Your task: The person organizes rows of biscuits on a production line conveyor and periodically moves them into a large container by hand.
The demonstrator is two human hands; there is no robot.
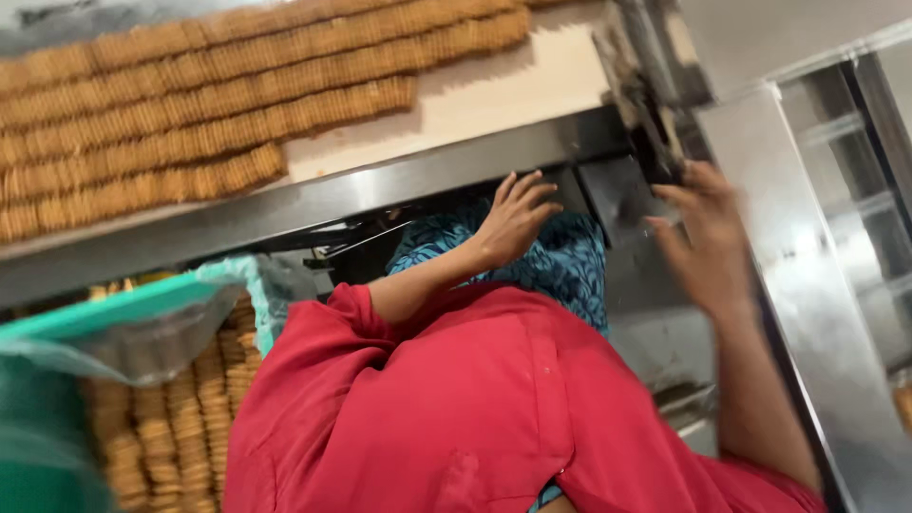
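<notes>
The person's left hand (pixel 518 217) is reaching up under the grey metal edge rail (pixel 380 195) of the pale conveyor table (pixel 513 90); the fingers are spread wide and curled slightly, holding nothing, with the fingertips touching or just below the rail's underside. Contact cannot be confirmed, as that area is in shadow. The right hand (pixel 708 242) is blurred; it is standing open with fingers extended, resting against or just beside the dark, soiled metal bracket (pixel 655 133) at the table's end, next to the upright stainless steel panel (pixel 817 313). It is gripping nothing that can be seen.

On the table, long rows of golden-brown ridged biscuits (pixel 190 104) are lying edge to edge, well apart from both hands. Below the rail, at lower left, stacked columns of the same biscuits (pixel 180 427) are standing behind a green plastic tray (pixel 114 309) with clear wrapping. A red sleeve and garment (pixel 456 408) is filling the foreground over blue patterned cloth (pixel 570 261).

Judgement: the step in hand appears to be feeling or steadying at the table's end fitting, both hands working beneath and beside the rail rather than on the biscuits. Any further move there is calling for care, since the bracket edges look sharp and greasy and the underside is hidden from view.
</notes>
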